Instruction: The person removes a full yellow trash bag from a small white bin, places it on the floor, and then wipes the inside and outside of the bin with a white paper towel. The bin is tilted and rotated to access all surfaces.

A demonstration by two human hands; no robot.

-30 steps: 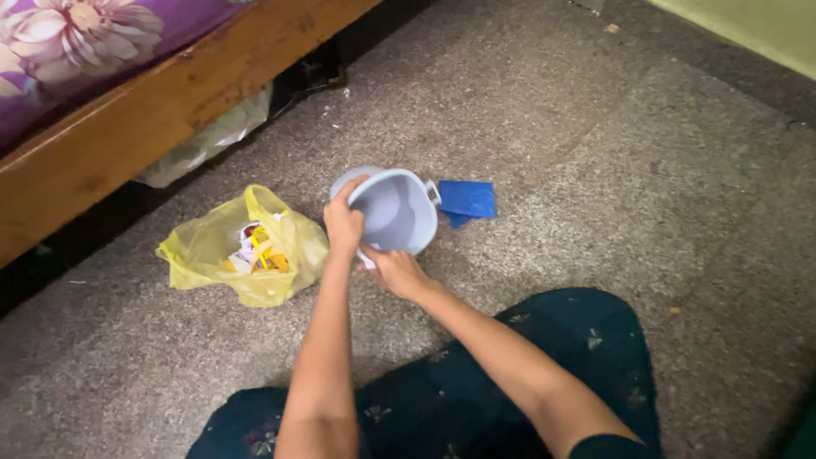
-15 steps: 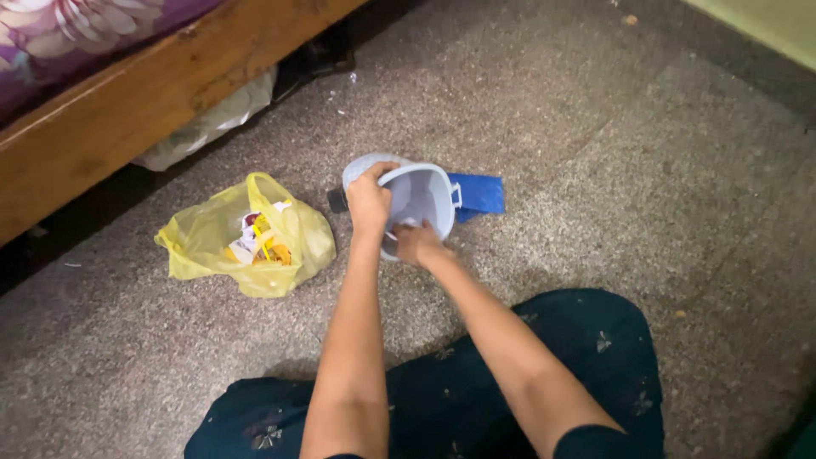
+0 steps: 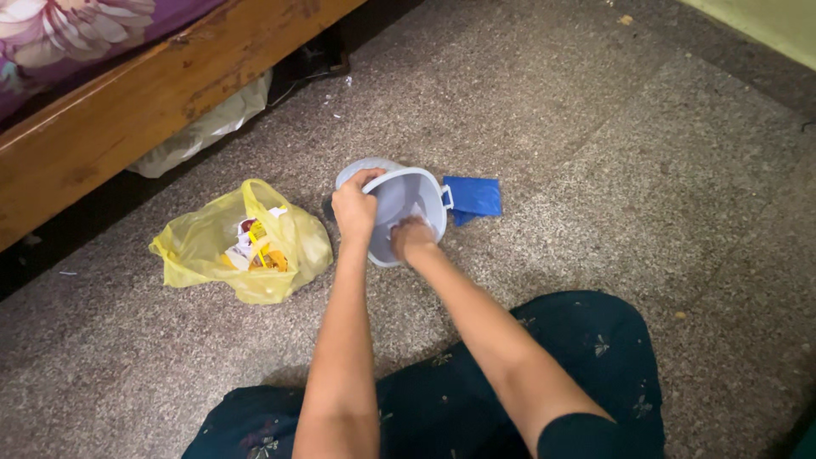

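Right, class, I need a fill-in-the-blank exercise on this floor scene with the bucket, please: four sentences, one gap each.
1. The left hand grips the rim of the grey ____.
2. The right hand reaches ____ the bucket.
3. The plastic bag of rubbish is ____ in colour.
4. A folded ____ cloth lies beside the bucket.

Missing words: bucket; inside; yellow; blue
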